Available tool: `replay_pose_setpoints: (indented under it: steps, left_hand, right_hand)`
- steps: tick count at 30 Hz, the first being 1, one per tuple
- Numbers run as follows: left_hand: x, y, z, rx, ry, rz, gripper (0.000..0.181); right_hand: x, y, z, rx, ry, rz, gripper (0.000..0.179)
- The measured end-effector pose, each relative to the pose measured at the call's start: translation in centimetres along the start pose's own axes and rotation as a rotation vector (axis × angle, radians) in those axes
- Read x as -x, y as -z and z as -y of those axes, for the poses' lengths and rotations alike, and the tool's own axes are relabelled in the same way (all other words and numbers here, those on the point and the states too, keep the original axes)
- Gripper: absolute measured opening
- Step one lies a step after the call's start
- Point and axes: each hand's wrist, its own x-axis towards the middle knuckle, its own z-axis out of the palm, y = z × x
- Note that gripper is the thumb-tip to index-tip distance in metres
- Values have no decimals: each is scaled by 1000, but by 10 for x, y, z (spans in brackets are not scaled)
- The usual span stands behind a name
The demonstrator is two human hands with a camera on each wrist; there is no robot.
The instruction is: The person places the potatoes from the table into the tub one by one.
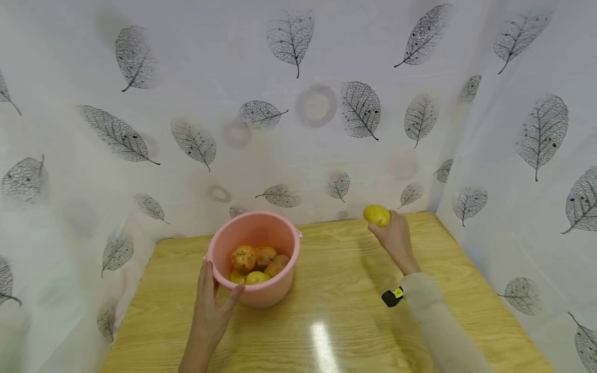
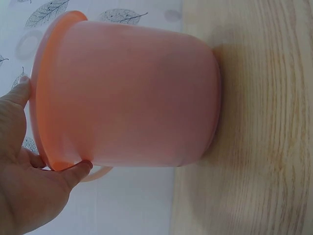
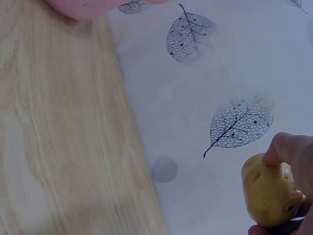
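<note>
A pink bucket (image 1: 272,296) stands upright on the wooden table, left of centre, with several potatoes (image 1: 243,258) inside. Some are brownish and others smooth yellow. My left hand (image 1: 211,313) grips the bucket's near left rim, thumb and fingers spread along it; the left wrist view shows the fingers (image 2: 73,176) against the bucket wall. Out to the right, my right hand (image 1: 396,239) holds a yellow potato (image 1: 377,215) in the air above the far part of the table. Seen from the right wrist, the potato (image 3: 269,191) sits between thumb and fingers.
The wooden table (image 1: 340,290) meets a white leaf-printed sheet (image 1: 317,155) at its back, and similar sheets hang at both sides. A black wrist device (image 1: 392,297) with a yellow tag is at the right wrist. A white handle joint (image 1: 299,234) sticks out from the bucket.
</note>
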Motion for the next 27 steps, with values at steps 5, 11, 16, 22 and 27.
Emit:
replay_pose_setpoints:
  steps: [5, 11, 16, 22, 27]
  left_hand:
    - [0, 0, 0, 5, 1, -1, 100]
    - [-1, 0, 0, 4, 4, 1, 100]
    - [-1, 0, 1, 8, -4, -2, 101]
    - [0, 0, 2, 9, -24, -15, 101]
    - [0, 0, 2, 13, -22, -12, 101]
  right_hand:
    - [-6, 16, 18, -13, 39, -31, 25]
    - [-11, 32, 34, -36, 58, -47, 26]
    - [-13, 41, 42, -58, 73, -57, 27]
    - [-13, 47, 46, -63, 73, -57, 29]
    - [-13, 48, 45, -59, 72, -55, 30]
